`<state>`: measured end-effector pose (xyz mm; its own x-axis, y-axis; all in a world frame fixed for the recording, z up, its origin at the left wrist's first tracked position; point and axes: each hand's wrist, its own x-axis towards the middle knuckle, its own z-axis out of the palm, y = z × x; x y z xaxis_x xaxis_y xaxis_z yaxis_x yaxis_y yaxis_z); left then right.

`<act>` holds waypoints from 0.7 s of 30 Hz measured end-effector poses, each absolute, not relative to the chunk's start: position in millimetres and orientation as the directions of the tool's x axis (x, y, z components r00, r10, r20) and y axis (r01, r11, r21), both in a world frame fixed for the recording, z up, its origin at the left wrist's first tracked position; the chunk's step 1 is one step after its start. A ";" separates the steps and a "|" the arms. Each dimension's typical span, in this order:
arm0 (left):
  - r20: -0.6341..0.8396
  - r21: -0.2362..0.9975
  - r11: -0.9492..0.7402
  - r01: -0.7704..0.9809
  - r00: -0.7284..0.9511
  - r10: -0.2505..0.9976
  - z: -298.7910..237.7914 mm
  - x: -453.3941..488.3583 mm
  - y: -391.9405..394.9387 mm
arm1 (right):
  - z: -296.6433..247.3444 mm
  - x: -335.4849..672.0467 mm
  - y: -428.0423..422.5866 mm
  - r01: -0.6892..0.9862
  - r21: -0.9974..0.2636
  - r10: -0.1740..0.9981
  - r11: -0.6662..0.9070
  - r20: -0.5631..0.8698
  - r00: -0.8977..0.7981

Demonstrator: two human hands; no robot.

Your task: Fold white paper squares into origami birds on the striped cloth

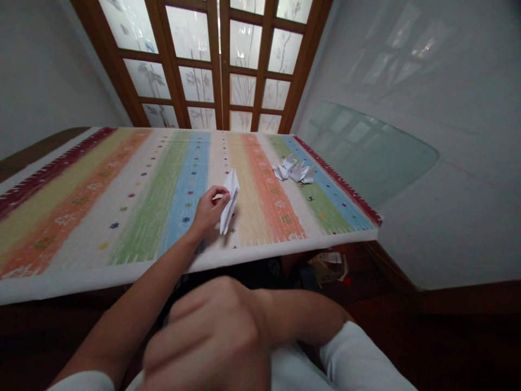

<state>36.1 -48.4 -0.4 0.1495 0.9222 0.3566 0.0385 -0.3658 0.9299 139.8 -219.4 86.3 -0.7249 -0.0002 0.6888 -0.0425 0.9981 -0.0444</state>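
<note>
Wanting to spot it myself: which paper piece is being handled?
Start at the big striped cloth and go toward its near edge, between the blue and orange stripes. The folded white paper there is pinched in the left hand; the other folded papers lie loose, farther right.

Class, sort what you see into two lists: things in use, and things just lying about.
In use: left hand, pinching the folded white paper; striped cloth beneath it.
Lying about: heap of small folded papers farther along the cloth; scraps on the floor.
</note>
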 end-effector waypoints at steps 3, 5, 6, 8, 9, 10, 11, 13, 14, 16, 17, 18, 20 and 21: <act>0.369 0.925 -0.378 0.040 0.145 0.918 1.3 35.6 -48.7 | 81.0 162.0 -158.6 0.061 -0.403 0.393 0.913 0.830 -0.395; 0.391 0.916 -0.398 0.044 0.116 0.913 1.2 36.3 -48.0 | 68.3 183.0 -111.3 0.232 -0.669 0.691 0.706 0.722 -0.021; 0.399 0.913 -0.405 0.051 0.102 0.911 1.1 36.7 -47.6 | 59.7 192.5 -89.9 0.237 -0.759 0.759 0.606 0.641 0.111; 0.390 0.916 -0.395 0.067 0.084 0.917 1.1 37.6 -47.4 | 40.6 205.8 -57.8 0.135 -0.884 0.870 0.447 0.465 0.166; 0.376 0.921 -0.382 0.070 0.085 0.923 1.2 37.8 -47.7 | 31.1 208.9 -48.1 0.074 -0.924 0.916 0.375 0.382 0.125; 0.364 0.927 -0.370 0.064 0.091 0.927 1.4 38.1 -48.3 | 22.5 209.8 -42.5 0.009 -0.951 0.950 0.309 0.309 0.049; 0.353 0.932 -0.360 0.052 0.103 0.930 1.7 38.3 -49.2 | 15.1 209.0 -40.2 -0.070 -0.967 0.969 0.244 0.246 -0.032; 0.344 0.936 -0.351 0.031 0.137 0.929 2.2 38.7 -51.6 | 4.4 205.2 -41.5 -0.197 -0.972 0.975 0.127 0.158 -0.154; 0.347 0.934 -0.356 0.031 0.150 0.926 2.4 39.0 -52.7 | 1.2 203.4 -43.2 -0.239 -0.967 0.974 0.088 0.134 -0.184; 0.377 0.920 -0.388 0.053 0.148 0.914 2.4 39.5 -54.2 | -1.4 202.2 -45.6 -0.285 -0.957 0.973 0.048 0.109 -0.203; 0.405 0.907 -0.416 0.071 0.132 0.905 2.3 39.7 -54.3 | -1.4 202.9 -46.0 -0.297 -0.954 0.973 0.040 0.104 -0.204; 0.435 0.891 -0.445 0.091 0.110 0.894 2.0 39.8 -54.0 | -0.8 204.4 -46.0 -0.306 -0.951 0.973 0.036 0.103 -0.206; 0.479 0.866 -0.485 0.120 0.075 0.875 1.1 39.7 -52.5 | 1.0 208.1 -45.7 -0.323 -0.946 0.969 0.037 0.113 -0.219; 0.489 0.861 -0.493 0.126 0.065 0.870 0.6 39.5 -51.6 | 1.9 209.9 -45.7 -0.333 -0.942 0.966 0.041 0.123 -0.228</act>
<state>39.5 -51.6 0.6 0.0645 0.8698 0.4892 0.1262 -0.4934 0.8606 209.9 -45.7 1.9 -0.2279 0.9659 0.1225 -0.3327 0.0410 -0.9421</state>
